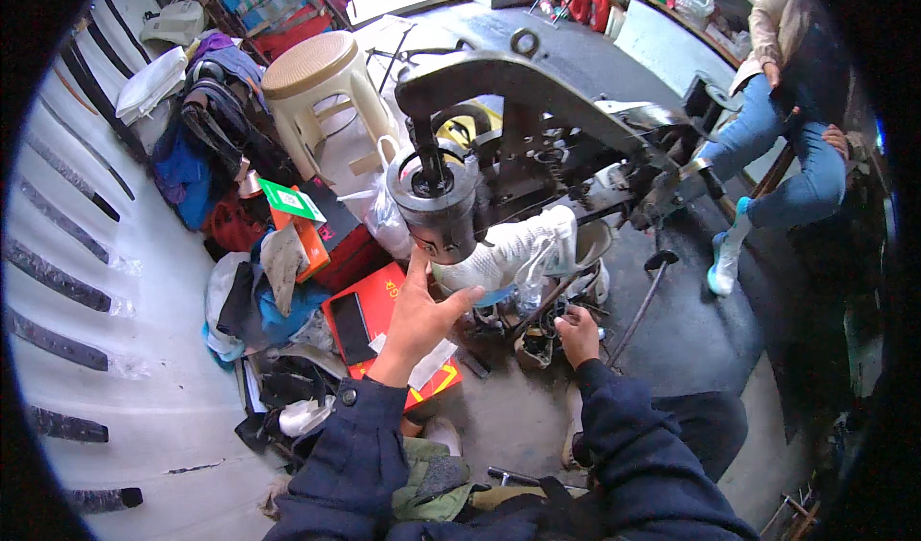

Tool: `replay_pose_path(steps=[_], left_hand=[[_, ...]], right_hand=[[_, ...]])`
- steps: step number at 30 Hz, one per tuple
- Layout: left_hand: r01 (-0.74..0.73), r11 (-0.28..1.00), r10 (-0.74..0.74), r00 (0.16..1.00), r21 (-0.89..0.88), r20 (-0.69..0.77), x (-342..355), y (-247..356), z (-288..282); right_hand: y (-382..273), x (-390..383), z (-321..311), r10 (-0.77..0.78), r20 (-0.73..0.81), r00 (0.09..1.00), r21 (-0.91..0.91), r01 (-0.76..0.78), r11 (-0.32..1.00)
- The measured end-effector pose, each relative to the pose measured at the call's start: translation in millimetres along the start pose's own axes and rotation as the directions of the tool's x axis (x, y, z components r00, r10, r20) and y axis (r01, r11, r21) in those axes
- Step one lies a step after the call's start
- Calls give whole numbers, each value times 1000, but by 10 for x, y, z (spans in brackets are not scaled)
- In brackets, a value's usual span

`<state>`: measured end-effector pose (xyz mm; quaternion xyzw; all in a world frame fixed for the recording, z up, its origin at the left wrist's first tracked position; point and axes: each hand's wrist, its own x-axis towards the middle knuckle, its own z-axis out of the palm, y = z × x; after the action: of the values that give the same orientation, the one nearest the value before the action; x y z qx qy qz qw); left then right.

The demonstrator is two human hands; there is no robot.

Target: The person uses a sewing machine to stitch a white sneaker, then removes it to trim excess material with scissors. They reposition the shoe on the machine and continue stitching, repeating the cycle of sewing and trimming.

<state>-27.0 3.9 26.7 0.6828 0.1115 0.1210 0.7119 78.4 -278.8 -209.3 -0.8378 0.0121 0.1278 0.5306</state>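
A black metal machine (556, 129) with a cylindrical head (441, 215) stands before me, a white knit sneaker (513, 248) with a pale blue sole beneath its head. My left hand (427, 316) holds the sneaker's toe end just below the cylinder, thumb along the sole, some fingers hidden behind it. My right hand (578, 335) is lower right of the sneaker, fingertips pinched on a small dark item among the machine's lower parts, too small to make out.
A phone (353, 330) lies on a red box (436, 383) at left. A stool (309, 66) and piled bags (197, 143) stand behind. At right sits another person (801, 167) in jeans. A thin rod (643, 306) rises from the floor. Strips (58, 277) hang on the left wall.
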Motion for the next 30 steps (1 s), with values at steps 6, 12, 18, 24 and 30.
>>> replay_pose_path(steps=[6,12,18,24,30], left_hand=[[-211,957,248,952,200,-181,-89,-87,-42],[-205,961,268,858,186,-438,-435,-149,-333],[-7,998,-30,830,-64,-557,-947,-200,-614],[-69,910,228,907,409,-355,-1394,-73,-122],[-70,939,104,991,336,-83,-1505,98,436]], right_hand=[[-1047,-258,-386,-168,179,969,53,161,986],[-1884,-794,-857,-309,507,805,-128,424,896],[-2023,-1120,-930,-364,506,782,-146,494,857],[-1652,-1111,-781,-411,389,824,12,442,897],[-1409,-1017,-929,69,710,701,175,-270,947]])
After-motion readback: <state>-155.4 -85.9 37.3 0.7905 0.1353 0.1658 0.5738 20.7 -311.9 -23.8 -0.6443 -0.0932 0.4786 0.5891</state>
